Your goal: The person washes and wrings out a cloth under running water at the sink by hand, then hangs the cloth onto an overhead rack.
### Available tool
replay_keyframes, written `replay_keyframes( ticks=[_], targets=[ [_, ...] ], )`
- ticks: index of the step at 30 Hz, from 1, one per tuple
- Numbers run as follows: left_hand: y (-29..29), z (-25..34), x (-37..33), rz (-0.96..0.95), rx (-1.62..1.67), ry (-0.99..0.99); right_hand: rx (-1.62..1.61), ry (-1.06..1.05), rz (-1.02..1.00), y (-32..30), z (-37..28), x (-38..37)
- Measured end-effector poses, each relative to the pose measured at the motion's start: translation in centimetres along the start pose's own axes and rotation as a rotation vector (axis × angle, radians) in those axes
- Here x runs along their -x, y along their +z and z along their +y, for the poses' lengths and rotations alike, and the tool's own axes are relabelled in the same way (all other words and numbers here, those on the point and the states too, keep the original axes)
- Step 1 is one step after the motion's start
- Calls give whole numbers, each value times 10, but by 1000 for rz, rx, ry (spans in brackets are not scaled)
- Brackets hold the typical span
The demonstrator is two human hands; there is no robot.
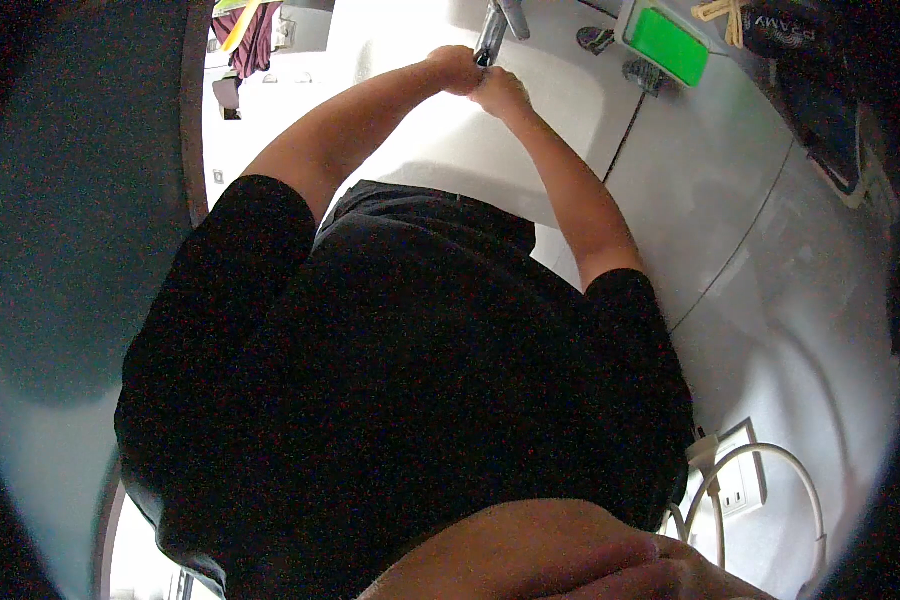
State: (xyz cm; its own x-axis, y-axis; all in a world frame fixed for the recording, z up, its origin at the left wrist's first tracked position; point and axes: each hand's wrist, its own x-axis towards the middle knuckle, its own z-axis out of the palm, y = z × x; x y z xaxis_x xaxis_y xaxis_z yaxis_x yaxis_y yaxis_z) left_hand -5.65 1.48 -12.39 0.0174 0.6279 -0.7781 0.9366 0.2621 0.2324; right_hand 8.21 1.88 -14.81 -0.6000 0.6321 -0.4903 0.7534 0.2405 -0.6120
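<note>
"Report on your hands?"

"Your left hand [455, 70] and right hand [503, 93] are together over the white sink [490, 150]. Whether your fingers are closed, I cannot tell."

"And the faucet?"

"The metal faucet [491, 40] stands at your fingers; contact cannot be confirmed. A green rectangular panel [667, 47] sits to its right."

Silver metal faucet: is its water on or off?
Cannot tell. The left hand and right hand crowd the tip of the silver metal faucet, and no stream can be made out.
</note>
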Motion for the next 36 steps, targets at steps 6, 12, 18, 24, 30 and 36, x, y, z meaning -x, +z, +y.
replay_keyframes(
  ticks=[6,12,18,24,30,36],
  targets=[
    [4,-14,-47,-508,16,218,131,-26,209,1,4,12],
    [13,-19,-26,-468,388,65,221,-147,370,-1,8,18],
    [36,-12,-7,438,-257,615,-704,365,-360,0,38,9],
    [41,-25,5,590,-258,862,-1110,439,-744,-33,16,33],
    [26,3,-3,77,-352,451,-283,137,-298,2,21,11],
    [30,-31,-45,-203,31,313,219,57,237,1,-15,19]
  ],
)
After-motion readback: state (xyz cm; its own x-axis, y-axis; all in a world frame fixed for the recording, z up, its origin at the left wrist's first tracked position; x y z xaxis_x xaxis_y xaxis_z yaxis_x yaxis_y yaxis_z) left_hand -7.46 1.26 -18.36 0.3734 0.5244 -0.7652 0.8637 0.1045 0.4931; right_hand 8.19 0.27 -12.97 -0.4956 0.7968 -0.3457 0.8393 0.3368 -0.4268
